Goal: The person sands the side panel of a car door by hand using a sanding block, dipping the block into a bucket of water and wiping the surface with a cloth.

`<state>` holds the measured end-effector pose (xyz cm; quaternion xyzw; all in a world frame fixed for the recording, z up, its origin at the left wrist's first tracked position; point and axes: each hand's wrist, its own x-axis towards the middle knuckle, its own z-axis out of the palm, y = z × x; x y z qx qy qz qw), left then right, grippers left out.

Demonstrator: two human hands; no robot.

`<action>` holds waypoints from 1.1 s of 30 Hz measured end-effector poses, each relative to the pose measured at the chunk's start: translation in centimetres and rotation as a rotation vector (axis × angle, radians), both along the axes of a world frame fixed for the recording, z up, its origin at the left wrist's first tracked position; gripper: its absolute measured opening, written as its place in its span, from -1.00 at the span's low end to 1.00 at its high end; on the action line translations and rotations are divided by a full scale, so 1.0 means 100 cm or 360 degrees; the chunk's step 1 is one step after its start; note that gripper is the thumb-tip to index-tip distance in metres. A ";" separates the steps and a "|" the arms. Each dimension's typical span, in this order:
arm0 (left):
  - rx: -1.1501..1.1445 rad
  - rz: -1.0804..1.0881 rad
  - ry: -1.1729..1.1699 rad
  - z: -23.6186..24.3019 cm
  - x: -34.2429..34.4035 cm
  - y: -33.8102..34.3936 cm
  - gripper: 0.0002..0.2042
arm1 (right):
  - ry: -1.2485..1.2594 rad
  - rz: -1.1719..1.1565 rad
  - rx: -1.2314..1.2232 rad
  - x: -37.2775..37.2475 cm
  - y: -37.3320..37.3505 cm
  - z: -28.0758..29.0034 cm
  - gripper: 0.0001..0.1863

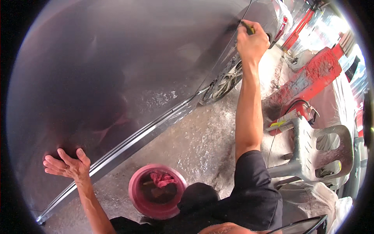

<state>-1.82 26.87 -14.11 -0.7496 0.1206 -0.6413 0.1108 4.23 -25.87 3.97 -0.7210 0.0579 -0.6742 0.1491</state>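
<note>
A large dark grey car panel [97, 66] fills the upper left, with a bright trim strip [134, 142] along its lower edge. My left hand [69, 165] lies on the panel near that strip, fingers spread and holding nothing. Stretched far forward, my right hand [254, 43] is closed on a small dark and yellow tool [248, 28]. The tool's tip is at a seam in the bodywork, above the wheel [226, 82]. My fingers cover most of the tool, so its kind cannot be made out.
A reddish tub [135, 187] with dark water and a red cloth [163, 179] stands on the wet floor [194, 136] close to me. On the right are a grey plastic chair [306, 150], a fire extinguisher [294, 115] and a worn red metal post [311, 78].
</note>
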 end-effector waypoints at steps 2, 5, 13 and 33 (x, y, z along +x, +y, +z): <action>0.0012 -0.0002 0.0006 -0.002 0.001 0.002 -0.33 | 0.0213 0.0055 0.0034 -0.011 0.007 -0.016 -0.83; 0.0008 0.0013 -0.0015 0.004 -0.001 0.004 -0.34 | 0.0218 0.0141 -0.0002 -0.007 0.015 -0.090 -0.88; 0.0009 -0.0037 -0.0040 0.004 0.004 -0.001 -0.35 | 0.0392 0.0176 0.0322 -0.018 0.058 -0.235 -0.85; -0.0066 0.0001 -0.0045 -0.001 0.002 -0.003 -0.44 | 0.0249 0.0014 -0.0064 0.009 -0.003 0.129 -0.76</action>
